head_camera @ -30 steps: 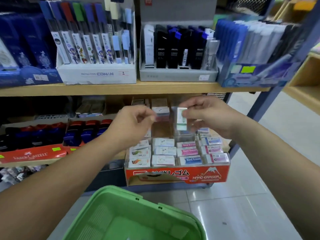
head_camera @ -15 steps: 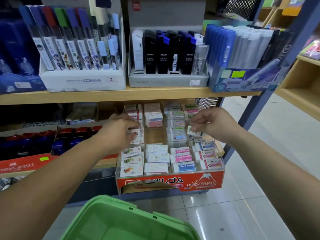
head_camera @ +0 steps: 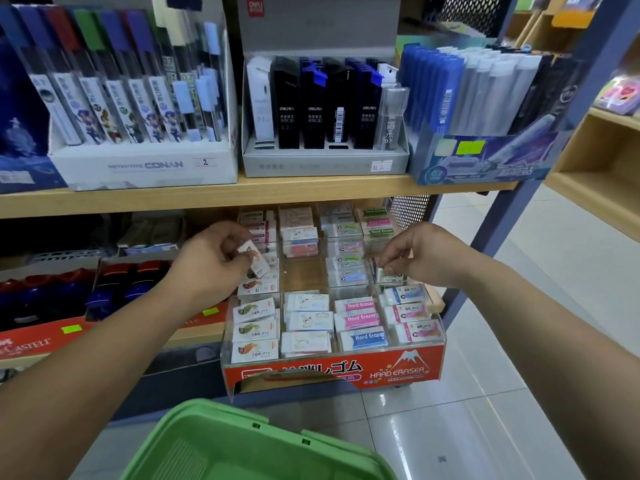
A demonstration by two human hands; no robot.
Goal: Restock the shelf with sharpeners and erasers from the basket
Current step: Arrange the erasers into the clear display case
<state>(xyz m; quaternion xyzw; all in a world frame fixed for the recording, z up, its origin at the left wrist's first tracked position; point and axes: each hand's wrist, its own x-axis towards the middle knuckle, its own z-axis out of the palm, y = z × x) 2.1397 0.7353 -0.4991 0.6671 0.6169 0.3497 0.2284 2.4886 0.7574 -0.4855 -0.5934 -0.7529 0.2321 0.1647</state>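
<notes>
a: first entry, left side?
b: left hand (head_camera: 211, 268), fingers curled round a fish-print eraser (head_camera: 255, 260), held tilted over the leftmost column of the eraser tray (head_camera: 332, 374) on the lower shelf.
a: centre?
b: green basket (head_camera: 242, 445), low in front of the tray; contents not visible.
a: right side?
b: right hand (head_camera: 420, 254), fingertips pinching a green-label eraser (head_camera: 389, 276) in the rightmost column.

Pinched in left hand (head_camera: 214, 265): white eraser (head_camera: 255, 261), tilted, just above fish-print stack (head_camera: 254, 311). Pinched at right hand (head_camera: 420, 254) fingertips: green-label eraser (head_camera: 389, 276). Below both hands: display tray (head_camera: 332, 374), green basket (head_camera: 221, 441).
</notes>
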